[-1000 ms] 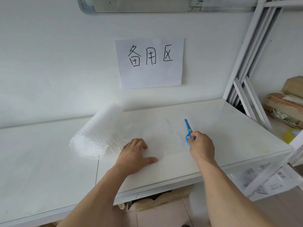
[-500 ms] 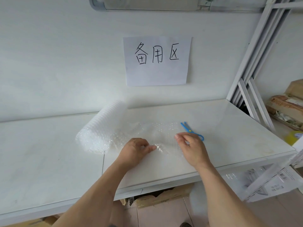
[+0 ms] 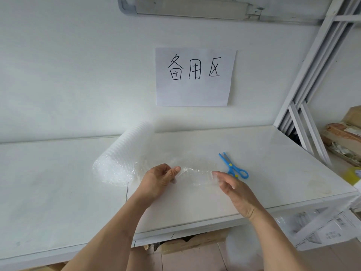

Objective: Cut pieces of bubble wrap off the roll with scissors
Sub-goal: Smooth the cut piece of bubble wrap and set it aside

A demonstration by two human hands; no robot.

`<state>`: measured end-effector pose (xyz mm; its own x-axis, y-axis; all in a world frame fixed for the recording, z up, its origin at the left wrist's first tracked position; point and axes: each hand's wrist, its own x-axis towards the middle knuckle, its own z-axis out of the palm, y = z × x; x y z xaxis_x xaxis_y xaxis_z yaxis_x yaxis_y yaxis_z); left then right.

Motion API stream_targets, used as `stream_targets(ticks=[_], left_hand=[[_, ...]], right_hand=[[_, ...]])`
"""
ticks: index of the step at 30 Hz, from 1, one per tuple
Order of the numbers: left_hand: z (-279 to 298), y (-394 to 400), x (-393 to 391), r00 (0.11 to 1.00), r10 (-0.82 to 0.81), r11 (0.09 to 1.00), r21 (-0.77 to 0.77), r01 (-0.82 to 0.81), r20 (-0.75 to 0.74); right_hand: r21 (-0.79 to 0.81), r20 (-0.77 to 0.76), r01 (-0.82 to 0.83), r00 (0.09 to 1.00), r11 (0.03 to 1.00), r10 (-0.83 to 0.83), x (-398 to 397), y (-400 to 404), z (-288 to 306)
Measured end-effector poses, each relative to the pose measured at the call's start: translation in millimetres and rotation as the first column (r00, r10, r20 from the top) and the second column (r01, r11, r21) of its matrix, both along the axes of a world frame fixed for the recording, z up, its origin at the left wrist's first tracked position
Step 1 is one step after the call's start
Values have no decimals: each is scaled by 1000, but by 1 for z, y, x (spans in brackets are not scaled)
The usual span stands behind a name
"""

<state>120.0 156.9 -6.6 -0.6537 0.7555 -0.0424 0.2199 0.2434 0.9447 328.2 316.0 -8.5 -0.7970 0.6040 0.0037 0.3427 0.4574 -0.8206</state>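
Observation:
A roll of clear bubble wrap (image 3: 121, 155) lies on the white table (image 3: 48, 188), with a loose sheet (image 3: 195, 169) running out of it to the right. My left hand (image 3: 160, 178) pinches the sheet's near edge between thumb and curled fingers and holds it lifted a little. My right hand (image 3: 232, 184) holds the same edge further right, its fingertips pinching the wrap. Small blue scissors (image 3: 232, 166) lie flat on the table just beyond my right hand, with nothing touching them.
A paper sign (image 3: 195, 77) with handwriting hangs on the wall behind. White shelf posts (image 3: 304, 106) stand at the table's right end, with packages (image 3: 343, 137) beyond. Cardboard boxes (image 3: 187, 243) sit under the table.
My right hand set the scissors down on the table and moved to the wrap. My left hand went from pressing flat to pinching, and both hands raised the sheet's near edge.

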Motion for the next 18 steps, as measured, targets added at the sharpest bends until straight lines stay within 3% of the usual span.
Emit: stream_targets(ticks=[3, 7, 14, 18], left_hand=[[1, 4, 0, 999, 35, 999, 11, -36, 24], [4, -1, 1, 999, -28, 999, 38, 26, 42], [0, 2, -6, 994, -56, 998, 6, 56, 96], [-7, 9, -7, 998, -40, 999, -6, 40, 42]], right_hand=[[36, 27, 46, 999, 998, -47, -5, 1, -9], [254, 13, 174, 983, 952, -183, -16, 5, -23], [292, 54, 269, 954, 918, -296, -30, 7, -20], [433, 72, 342, 909, 834, -410, -39, 9, -27]])
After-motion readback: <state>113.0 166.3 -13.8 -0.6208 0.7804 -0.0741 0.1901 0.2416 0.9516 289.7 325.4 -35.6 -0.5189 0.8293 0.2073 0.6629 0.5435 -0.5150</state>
